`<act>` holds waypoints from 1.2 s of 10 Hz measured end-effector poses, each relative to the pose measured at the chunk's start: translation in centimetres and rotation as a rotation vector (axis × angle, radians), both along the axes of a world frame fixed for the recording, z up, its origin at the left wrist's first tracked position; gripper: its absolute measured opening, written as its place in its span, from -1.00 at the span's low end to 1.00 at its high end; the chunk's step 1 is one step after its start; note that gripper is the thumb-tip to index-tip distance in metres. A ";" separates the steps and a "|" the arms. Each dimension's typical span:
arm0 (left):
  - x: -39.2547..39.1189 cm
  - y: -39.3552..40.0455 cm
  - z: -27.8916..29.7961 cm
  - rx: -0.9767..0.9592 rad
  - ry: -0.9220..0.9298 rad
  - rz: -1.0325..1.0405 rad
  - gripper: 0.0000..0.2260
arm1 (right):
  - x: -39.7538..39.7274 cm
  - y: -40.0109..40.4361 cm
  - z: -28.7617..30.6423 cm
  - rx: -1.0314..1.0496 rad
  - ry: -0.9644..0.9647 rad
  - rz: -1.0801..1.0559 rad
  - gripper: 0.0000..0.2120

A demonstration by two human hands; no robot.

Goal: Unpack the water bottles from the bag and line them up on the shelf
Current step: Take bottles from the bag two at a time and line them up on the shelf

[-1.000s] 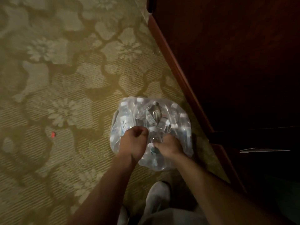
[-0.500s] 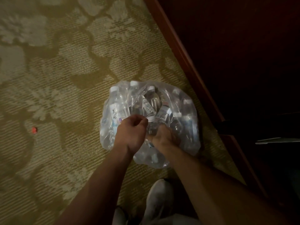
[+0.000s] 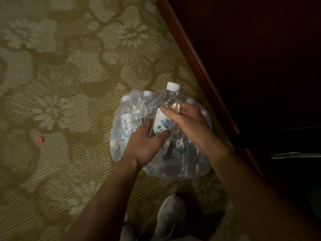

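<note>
My right hand and left hand both grip one water bottle; clinging plastic bag film could snag it and break my grip.

Hotel-like room — floral carpet, dark wood cabinet

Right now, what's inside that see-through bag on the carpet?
Water bottles with white caps and printed labels fill the bag. One bottle sticks up out of it, held by both the left hand and right hand. The hands and crumpled plastic hide how many remain.
</note>
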State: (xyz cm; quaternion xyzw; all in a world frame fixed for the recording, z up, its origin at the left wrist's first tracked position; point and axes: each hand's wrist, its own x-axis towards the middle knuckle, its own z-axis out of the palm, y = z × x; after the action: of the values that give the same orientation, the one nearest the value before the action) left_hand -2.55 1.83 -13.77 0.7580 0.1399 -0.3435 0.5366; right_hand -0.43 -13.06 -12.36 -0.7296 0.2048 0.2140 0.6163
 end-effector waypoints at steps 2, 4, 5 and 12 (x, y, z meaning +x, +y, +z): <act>0.1 2.4 -0.2 -0.119 0.048 0.162 -0.70 | 0.2 3.5 -2.9 0.131 0.231 -0.167 -0.51; -0.4 4.3 -1.2 -0.081 0.053 0.264 -0.71 | -2.8 6.2 -7.6 -0.181 0.356 0.081 -0.81; -0.2 5.0 -1.3 -0.121 0.053 0.306 -0.66 | -2.9 7.7 -7.5 -0.262 0.345 0.240 -0.80; -0.5 4.8 -1.5 0.060 0.083 0.421 -0.32 | -3.3 7.8 -3.9 -0.149 0.400 -0.032 -0.47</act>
State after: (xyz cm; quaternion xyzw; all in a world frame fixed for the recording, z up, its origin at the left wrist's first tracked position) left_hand -3.04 6.67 -15.23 0.7129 0.3271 -0.2504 0.5675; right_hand -3.71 -5.23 -16.23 -0.7128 0.3499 0.3289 0.5111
